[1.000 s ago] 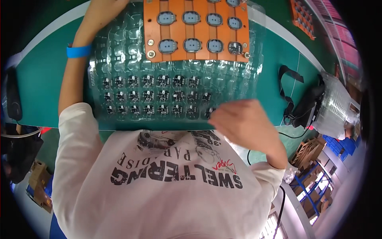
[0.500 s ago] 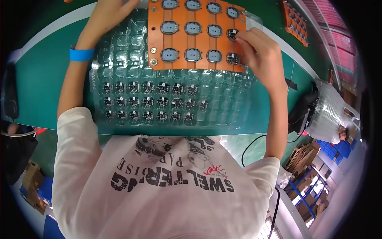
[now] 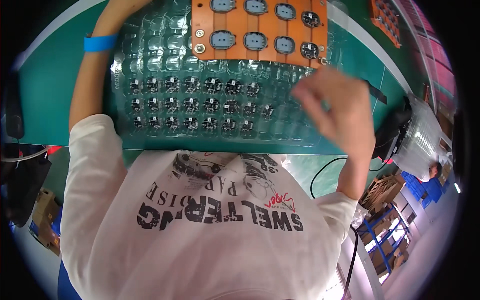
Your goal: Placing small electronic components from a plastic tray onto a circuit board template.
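I see a wide stretch of green counter (image 3: 45, 100) left of the clear tray (image 3: 167, 64). The left hand (image 3: 127, 4) is cut off beyond the tray's left half; I cannot tell its fingers' state. 22 circuit boards (image 3: 213, 85) sit in 3 rows across the tray's near left part. The orange plate (image 3: 240, 54) overlaps the tray's far side, 2 boards in its right column. The right hand (image 3: 340, 107) blurs over the tray's right edge; whether its fingers are together, I cannot tell. Counter separates the tray from a black strap (image 3: 377, 94) to its right.

Orange fixtures (image 3: 240, 22): 2
Circuit boards (image 3: 213, 85), clear tray (image 3: 272, 131): 22
Boards, near fixture (image 3: 270, 25): 2 visible
Grey inserts (image 3: 255, 41), near fixture: at least 6, top edge cropped
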Motion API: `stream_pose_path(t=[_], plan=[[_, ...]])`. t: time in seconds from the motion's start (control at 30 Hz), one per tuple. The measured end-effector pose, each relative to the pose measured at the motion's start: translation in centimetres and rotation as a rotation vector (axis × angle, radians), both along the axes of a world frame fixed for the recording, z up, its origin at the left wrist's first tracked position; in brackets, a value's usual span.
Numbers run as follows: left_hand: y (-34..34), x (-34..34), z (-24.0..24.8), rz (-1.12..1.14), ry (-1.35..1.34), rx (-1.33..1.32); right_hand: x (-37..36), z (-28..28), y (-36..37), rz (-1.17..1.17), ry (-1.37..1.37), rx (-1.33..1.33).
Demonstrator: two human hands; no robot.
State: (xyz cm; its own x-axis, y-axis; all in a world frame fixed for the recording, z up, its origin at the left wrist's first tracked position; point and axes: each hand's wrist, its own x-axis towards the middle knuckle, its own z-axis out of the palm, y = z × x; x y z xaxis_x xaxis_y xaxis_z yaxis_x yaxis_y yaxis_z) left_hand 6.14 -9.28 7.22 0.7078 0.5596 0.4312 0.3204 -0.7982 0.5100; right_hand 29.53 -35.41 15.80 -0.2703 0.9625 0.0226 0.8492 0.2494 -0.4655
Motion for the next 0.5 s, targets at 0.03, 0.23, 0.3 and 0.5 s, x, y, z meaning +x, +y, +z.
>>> stream_pose_path(t=[0.03, 0.23, 0.3, 0.5], plan=[[0.2, 0.2, -0.2, -0.024, 0.004, 0.048, -0.9, 0.0, -1.1, 0.019, -0.045, -0.122], [2.0, -0.4, -1.9, 0.154, 0.189, -0.138, -2.2, -1.7, -2.8, 0.095, -0.061, -0.285], [1.0, -0.4, -1.1, 0.118, 0.138, -0.074, -0.5, 0.2, -1.2, 0.051, 0.063, -0.085], [-1.1, 1.0, 0.9, 0.031, 0.032, 0.012, 5.9, -1.2, 6.7, -0.142, -0.159, 0.472]])
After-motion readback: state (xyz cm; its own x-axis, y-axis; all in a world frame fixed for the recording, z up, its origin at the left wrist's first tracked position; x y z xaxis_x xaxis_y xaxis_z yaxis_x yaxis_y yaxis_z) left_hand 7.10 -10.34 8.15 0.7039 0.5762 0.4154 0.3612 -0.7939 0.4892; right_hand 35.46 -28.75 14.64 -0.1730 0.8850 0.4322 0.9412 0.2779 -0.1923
